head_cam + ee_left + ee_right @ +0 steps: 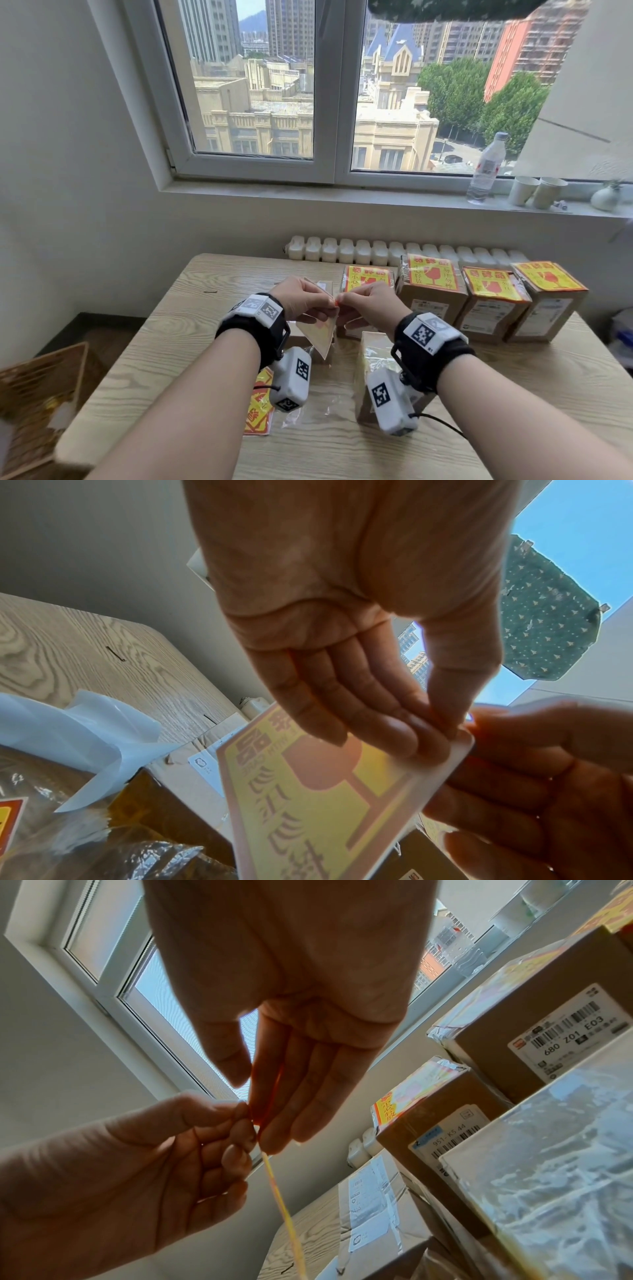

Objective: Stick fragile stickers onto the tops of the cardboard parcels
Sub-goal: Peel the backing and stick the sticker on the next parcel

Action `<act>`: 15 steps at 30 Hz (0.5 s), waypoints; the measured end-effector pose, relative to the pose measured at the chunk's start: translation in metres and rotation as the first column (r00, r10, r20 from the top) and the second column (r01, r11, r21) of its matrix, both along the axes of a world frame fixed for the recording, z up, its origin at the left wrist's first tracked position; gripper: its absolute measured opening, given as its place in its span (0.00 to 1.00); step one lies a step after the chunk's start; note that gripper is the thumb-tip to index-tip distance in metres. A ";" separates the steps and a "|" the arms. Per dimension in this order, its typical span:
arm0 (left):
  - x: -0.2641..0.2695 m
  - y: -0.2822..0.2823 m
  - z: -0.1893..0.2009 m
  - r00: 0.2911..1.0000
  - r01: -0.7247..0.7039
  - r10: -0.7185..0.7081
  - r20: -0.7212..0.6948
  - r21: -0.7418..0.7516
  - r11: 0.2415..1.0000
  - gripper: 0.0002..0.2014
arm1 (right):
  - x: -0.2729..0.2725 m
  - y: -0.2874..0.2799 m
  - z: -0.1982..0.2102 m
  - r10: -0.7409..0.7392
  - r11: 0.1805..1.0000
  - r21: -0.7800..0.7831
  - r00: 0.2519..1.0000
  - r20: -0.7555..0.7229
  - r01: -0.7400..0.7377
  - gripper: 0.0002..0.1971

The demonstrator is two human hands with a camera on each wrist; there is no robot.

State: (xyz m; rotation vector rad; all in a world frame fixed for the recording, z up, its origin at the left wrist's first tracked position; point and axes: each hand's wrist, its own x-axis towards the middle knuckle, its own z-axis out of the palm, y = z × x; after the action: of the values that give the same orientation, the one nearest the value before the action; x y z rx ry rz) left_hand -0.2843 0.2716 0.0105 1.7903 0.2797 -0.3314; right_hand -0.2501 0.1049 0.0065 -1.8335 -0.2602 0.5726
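A yellow and red fragile sticker [318, 334] on its pale backing hangs above the table, seen from behind in the left wrist view [325, 799] and edge-on in the right wrist view [281, 1202]. My left hand [323, 301] pinches its top corner between thumb and fingers [404, 731]. My right hand [351, 303] pinches the same corner from the other side, thumb against forefinger [263, 1112]. A plain cardboard parcel [375, 356] stands under my right wrist. Another unstickered parcel [373, 1213] lies beyond the hands. Several parcels at the back right carry stickers [432, 274].
A stack of spare stickers [259, 409] and a clear plastic wrapper [298, 416] lie near the table's front. A radiator [346, 250] runs behind the table. A bottle [486, 168] and cups [536, 192] stand on the sill. A wicker basket [37, 394] sits at the left.
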 end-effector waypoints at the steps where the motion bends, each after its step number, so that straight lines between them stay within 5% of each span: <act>1: 0.000 0.000 0.000 1.000 0.000 0.000 -0.001 0.009 1.000 0.05 | 0.000 0.000 0.000 -0.003 1.000 0.009 1.000 -0.010 0.003 0.10; 15: 0.010 -0.004 -0.003 0.998 -0.053 0.053 -0.015 0.023 0.998 0.06 | 0.005 -0.003 -0.002 0.015 0.999 0.041 0.999 -0.031 -0.014 0.09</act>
State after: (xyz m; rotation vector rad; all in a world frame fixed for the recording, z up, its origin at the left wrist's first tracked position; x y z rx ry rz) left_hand -0.2747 0.2676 0.0077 1.8003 0.3424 -0.3053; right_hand -0.2448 0.1021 0.0043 -1.7835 -0.2627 0.6013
